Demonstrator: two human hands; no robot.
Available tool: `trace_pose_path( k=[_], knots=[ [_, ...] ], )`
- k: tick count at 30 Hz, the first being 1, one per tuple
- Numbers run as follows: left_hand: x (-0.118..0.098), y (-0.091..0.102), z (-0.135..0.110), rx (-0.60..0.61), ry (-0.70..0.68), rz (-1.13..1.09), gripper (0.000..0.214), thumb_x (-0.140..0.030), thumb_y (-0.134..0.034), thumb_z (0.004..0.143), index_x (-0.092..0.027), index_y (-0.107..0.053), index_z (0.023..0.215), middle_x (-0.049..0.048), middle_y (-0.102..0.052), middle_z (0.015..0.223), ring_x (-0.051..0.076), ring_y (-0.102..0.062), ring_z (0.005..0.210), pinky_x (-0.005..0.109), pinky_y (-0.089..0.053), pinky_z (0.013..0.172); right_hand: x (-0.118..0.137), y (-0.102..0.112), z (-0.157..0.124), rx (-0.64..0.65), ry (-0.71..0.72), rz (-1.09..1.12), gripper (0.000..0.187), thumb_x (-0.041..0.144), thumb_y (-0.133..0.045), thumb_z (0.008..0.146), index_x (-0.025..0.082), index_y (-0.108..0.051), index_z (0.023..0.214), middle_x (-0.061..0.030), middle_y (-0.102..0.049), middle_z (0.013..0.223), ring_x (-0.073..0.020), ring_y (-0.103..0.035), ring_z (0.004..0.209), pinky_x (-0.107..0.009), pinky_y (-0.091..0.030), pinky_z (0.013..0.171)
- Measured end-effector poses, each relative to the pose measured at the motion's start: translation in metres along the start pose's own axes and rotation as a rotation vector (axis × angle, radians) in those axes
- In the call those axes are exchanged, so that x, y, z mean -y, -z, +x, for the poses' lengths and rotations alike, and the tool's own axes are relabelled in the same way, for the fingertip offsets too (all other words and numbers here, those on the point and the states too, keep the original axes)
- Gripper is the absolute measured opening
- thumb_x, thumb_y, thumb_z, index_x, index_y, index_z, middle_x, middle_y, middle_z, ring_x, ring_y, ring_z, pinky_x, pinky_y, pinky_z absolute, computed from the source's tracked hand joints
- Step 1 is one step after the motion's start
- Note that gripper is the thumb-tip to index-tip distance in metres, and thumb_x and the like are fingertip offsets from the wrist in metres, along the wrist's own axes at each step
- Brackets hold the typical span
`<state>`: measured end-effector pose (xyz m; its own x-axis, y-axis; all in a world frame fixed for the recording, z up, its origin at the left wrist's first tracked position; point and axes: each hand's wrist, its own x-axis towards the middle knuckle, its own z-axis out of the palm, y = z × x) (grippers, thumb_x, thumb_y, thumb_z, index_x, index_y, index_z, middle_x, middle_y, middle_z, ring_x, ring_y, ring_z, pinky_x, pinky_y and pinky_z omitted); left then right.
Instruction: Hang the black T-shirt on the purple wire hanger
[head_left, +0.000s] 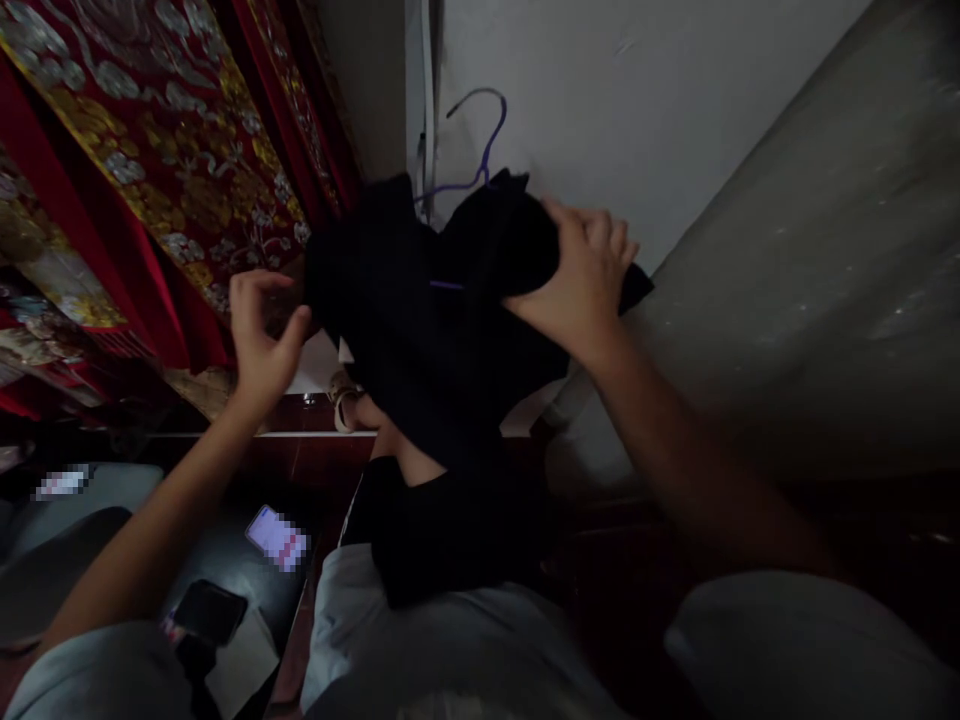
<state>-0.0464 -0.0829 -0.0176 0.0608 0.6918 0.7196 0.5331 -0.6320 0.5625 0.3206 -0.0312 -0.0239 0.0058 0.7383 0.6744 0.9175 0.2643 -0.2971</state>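
Note:
A black garment (420,330), perhaps a shirt, hangs on a purple wire hanger (491,140) in front of me and drapes down toward my lap. The hanger's hook sticks up above the neck opening, and a short bit of its lower bar shows through the cloth. My right hand (589,275) grips the garment near its right shoulder, thumb toward the middle. At the garment's left edge is my left hand (266,335), its thumb and bent fingers apart, with no cloth visible between them. Dark folds hide most of the garment's shape.
Red cloth with gold and silver ornament (217,150) hangs at the left. A pale wall (637,100) stands ahead, with a grey surface (825,300) at the right. At lower left, a lit phone (277,537) and a dark object (210,612) lie on a dark seat.

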Motion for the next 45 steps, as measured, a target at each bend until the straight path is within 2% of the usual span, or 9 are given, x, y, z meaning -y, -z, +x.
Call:
trace_pose_path(
  k=[5, 8, 15, 19, 26, 35, 40, 42, 45],
  knots=[
    [-0.029, -0.082, -0.008, 0.344, -0.178, 0.245, 0.047, -0.026, -0.059, 0.094, -0.024, -0.052, 0.141, 0.0056, -0.069, 0.107, 0.026, -0.067, 0.103, 0.042, -0.051, 0.098, 0.025, 0.011, 0.025, 0.113, 0.028, 0.036, 0.102, 0.041, -0.087, 0.075, 0.013, -0.033, 0.157, -0.0214, -0.041, 0.149, -0.0428, -0.035, 0.14, -0.063, -0.027, 0.115],
    [-0.031, -0.111, -0.011, 0.346, -0.119, 0.221, 0.061, -0.024, -0.059, 0.091, -0.026, -0.043, 0.15, 0.0061, -0.07, 0.111, 0.025, -0.07, 0.095, 0.037, -0.053, 0.091, 0.029, 0.018, 0.023, 0.14, 0.115, 0.088, 0.094, 0.046, -0.081, 0.083, 0.016, -0.031, 0.157, -0.0196, -0.039, 0.15, -0.0431, -0.032, 0.141, -0.066, -0.022, 0.118],
    [-0.014, -0.107, -0.007, -0.012, 0.009, -0.051, 0.066, -0.031, -0.066, 0.091, -0.024, -0.037, 0.15, 0.0076, -0.071, 0.115, 0.024, -0.072, 0.091, 0.035, -0.054, 0.091, 0.02, 0.02, -0.005, 0.149, 0.092, 0.038, 0.107, 0.028, -0.089, 0.067, 0.02, -0.036, 0.159, -0.018, -0.044, 0.147, -0.042, -0.039, 0.139, -0.061, -0.031, 0.115],
    [-0.018, -0.102, 0.007, -0.051, -0.003, -0.147, 0.069, -0.019, -0.058, 0.089, -0.026, -0.035, 0.153, 0.0106, -0.066, 0.134, 0.025, -0.072, 0.099, 0.036, -0.05, 0.099, 0.019, 0.007, -0.013, 0.136, 0.117, 0.069, 0.104, 0.028, -0.083, 0.07, 0.021, -0.032, 0.161, -0.0189, -0.043, 0.147, -0.0437, -0.038, 0.14, -0.063, -0.036, 0.113],
    [-0.061, -0.135, -0.01, 0.598, -0.066, 0.481, 0.065, -0.012, -0.046, 0.087, -0.009, -0.043, 0.152, 0.01, -0.073, 0.079, 0.027, -0.07, 0.073, 0.038, -0.055, 0.082, 0.01, -0.013, -0.005, 0.069, 0.202, 0.053, 0.097, 0.03, -0.078, 0.074, 0.021, -0.032, 0.159, -0.0202, -0.043, 0.149, -0.0473, -0.041, 0.137, -0.071, -0.033, 0.109],
    [-0.055, -0.151, -0.053, 0.798, -0.105, 0.465, 0.058, -0.012, -0.041, 0.091, -0.017, -0.046, 0.149, 0.004, -0.067, 0.071, 0.025, -0.069, 0.067, 0.038, -0.056, 0.077, 0.0, -0.027, -0.003, 0.099, 0.21, 0.07, 0.103, 0.016, -0.071, 0.07, 0.021, -0.026, 0.162, -0.0203, -0.038, 0.156, -0.0451, -0.038, 0.144, -0.071, -0.025, 0.116],
    [-0.033, -0.148, -0.083, 0.484, 0.052, 0.087, 0.061, -0.008, -0.046, 0.085, -0.024, -0.046, 0.143, 0.0094, -0.071, 0.114, 0.024, -0.071, 0.092, 0.04, -0.055, 0.095, 0.002, -0.036, -0.025, 0.007, 0.17, 0.164, 0.099, 0.021, -0.067, 0.074, 0.025, -0.023, 0.163, -0.0173, -0.028, 0.167, -0.0455, -0.017, 0.157, -0.076, -0.012, 0.121],
    [-0.028, -0.15, -0.091, 0.215, 0.138, -0.095, 0.057, -0.01, -0.048, 0.086, -0.026, -0.046, 0.142, 0.0111, -0.062, 0.136, 0.023, -0.069, 0.107, 0.039, -0.054, 0.099, 0.012, -0.049, -0.045, -0.045, 0.124, 0.293, 0.09, 0.027, -0.065, 0.08, 0.025, -0.025, 0.161, -0.0183, -0.029, 0.166, -0.0445, -0.016, 0.158, -0.076, -0.017, 0.12],
    [-0.025, -0.159, -0.103, -0.104, 0.363, -0.39, 0.063, -0.02, -0.055, 0.088, -0.03, -0.035, 0.147, 0.0087, -0.065, 0.124, 0.02, -0.07, 0.09, 0.034, -0.058, 0.078, 0.041, -0.079, -0.089, -0.127, -0.036, 0.632, 0.073, 0.039, -0.058, 0.09, 0.024, -0.029, 0.155, -0.0199, -0.037, 0.16, -0.0357, -0.035, 0.152, -0.063, -0.035, 0.117]
  ],
)
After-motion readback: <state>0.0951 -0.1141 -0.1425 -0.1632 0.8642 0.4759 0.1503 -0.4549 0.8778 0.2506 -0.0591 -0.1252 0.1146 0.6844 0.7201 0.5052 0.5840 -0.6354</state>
